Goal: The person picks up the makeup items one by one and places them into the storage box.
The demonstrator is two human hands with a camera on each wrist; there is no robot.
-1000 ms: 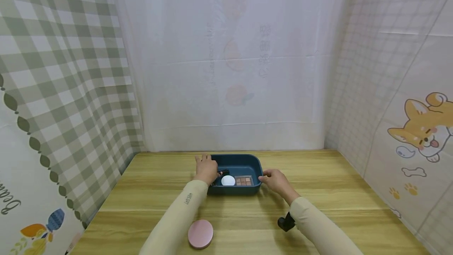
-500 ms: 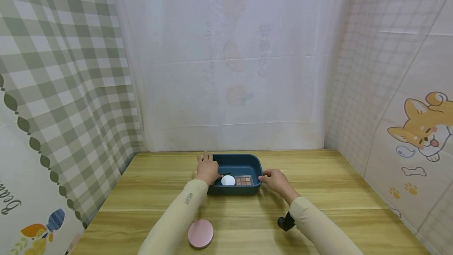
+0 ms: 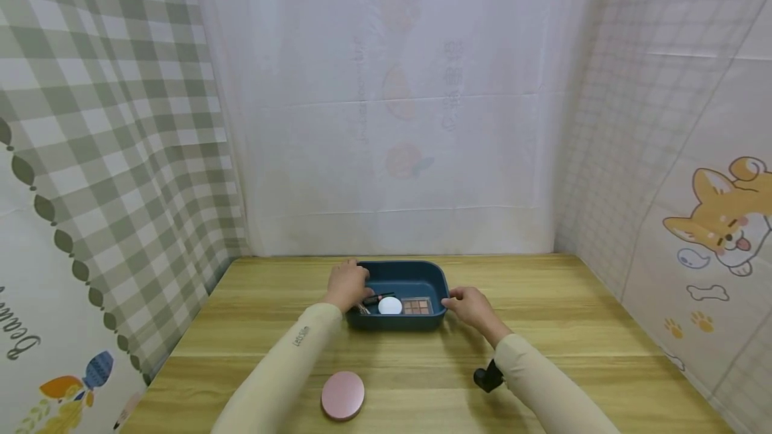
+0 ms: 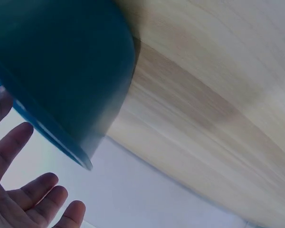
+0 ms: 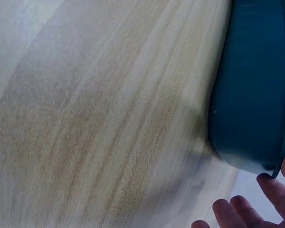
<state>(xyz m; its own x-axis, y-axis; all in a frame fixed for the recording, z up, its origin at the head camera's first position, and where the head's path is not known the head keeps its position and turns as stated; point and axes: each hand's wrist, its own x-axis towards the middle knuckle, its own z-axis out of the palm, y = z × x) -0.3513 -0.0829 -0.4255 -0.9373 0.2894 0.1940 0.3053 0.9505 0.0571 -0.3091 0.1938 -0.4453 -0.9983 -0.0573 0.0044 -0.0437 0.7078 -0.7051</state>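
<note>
In the head view a dark blue bin (image 3: 398, 323) stands on the table. My left hand (image 3: 348, 284) is over its left end. The left wrist view has that hand's thumb at the rim (image 4: 52, 130), with the other fingers spread loosely beside it. My right hand (image 3: 472, 308) pinches the bin's right rim between thumb and forefinger, as the right wrist view also has it. Inside the bin lie a round white item (image 3: 390, 305), an eyeshadow palette (image 3: 416, 306) and a slim black makeup tube (image 3: 378, 298). Small items by the left thumb are partly hidden.
A round pink compact (image 3: 342, 395) lies on the wooden table (image 3: 410, 380), nearer than the bin. A black object (image 3: 488, 376) is by the right sleeve, partly covered. Cloth hangs behind the table (image 3: 398, 233) and along both sides.
My left hand has shifted slightly left, and more of the black tube and small items inside the bin shows. My right hand keeps its place at the right rim.
</note>
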